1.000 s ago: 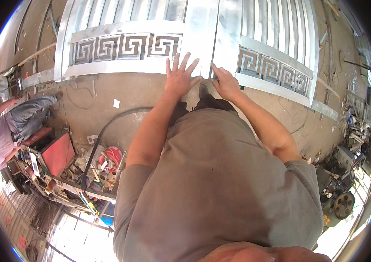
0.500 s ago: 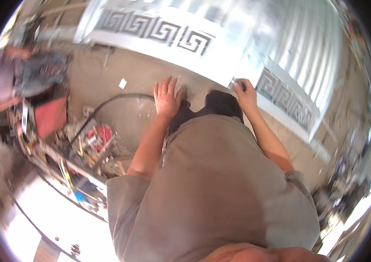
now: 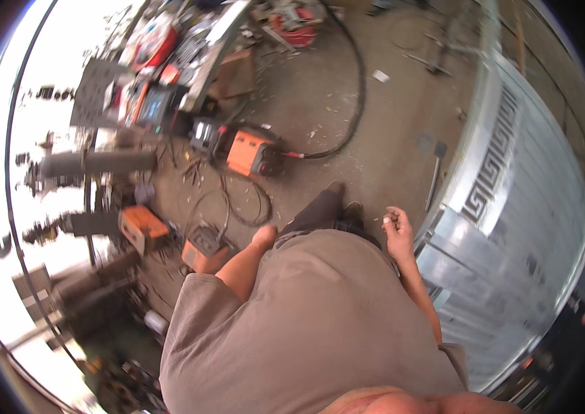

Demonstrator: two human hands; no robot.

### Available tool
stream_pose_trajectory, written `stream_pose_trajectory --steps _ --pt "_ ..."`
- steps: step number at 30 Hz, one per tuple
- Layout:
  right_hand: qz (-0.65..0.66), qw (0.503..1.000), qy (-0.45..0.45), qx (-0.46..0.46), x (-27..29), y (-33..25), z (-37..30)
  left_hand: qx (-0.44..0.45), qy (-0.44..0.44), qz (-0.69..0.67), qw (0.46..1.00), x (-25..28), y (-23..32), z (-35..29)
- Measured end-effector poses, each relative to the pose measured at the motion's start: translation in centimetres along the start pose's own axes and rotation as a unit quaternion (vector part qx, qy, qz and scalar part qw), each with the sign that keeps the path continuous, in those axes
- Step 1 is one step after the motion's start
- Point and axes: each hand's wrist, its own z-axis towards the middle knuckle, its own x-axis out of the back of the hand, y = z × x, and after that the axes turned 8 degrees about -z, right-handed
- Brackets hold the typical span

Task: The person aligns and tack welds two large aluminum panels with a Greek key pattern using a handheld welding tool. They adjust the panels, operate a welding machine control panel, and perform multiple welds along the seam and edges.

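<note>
My right hand (image 3: 398,231) hangs beside my thigh with its fingers curled in. A small whitish spot shows at its fingertips, too small to name. Just right of it lies a large silvery sheet-metal panel (image 3: 547,228), like a gate or door leaf, with ribs and a cut-out Greek-key strip (image 3: 491,165). My left hand (image 3: 265,236) is down by my left hip, foreshortened, its fingers hidden. It is nearest to the cables on the floor and an orange-and-black machine box (image 3: 204,250).
An orange machine (image 3: 251,153) with a thick black hose (image 3: 361,90) stands ahead on the left. Behind it is a cluttered workbench (image 3: 203,69). Another orange box (image 3: 144,228) and a grey cylinder (image 3: 99,163) are farther left. A thin metal rod (image 3: 434,183) lies beside the panel.
My body has turned left, so the panel now lies along my right side and the orange machines have come into view. Both hands have dropped closer to my body.
</note>
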Motion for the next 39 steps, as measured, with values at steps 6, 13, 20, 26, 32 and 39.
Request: stream_pose_trajectory --steps 6,13,20,26,32,39 --pt "-0.109 0.983 -0.148 0.029 -6.7 -3.2 1.9 0.08 0.059 -0.577 0.811 -15.9 -8.9 -7.3" --pt "-0.21 0.939 -0.266 0.051 -19.4 -7.0 3.6 0.158 0.067 -0.369 0.914 -20.4 -14.0 -10.8" --pt "-0.251 0.914 -0.313 0.059 -35.5 -12.5 3.7 0.14 0.092 -0.528 0.833 -20.8 -23.1 -10.7" --pt "-0.284 0.883 -0.349 0.138 -43.4 -20.1 7.0 0.192 0.149 -0.539 0.807 -9.3 -24.5 -10.2" --pt "-0.28 0.87 -0.364 0.178 -53.4 -23.8 16.5 0.168 0.19 -0.623 0.74 1.0 -22.7 -4.9" --pt "-0.292 0.847 -0.349 0.274 -66.2 -32.2 23.5 0.192 0.216 -0.501 0.815 15.0 -25.0 -0.4"
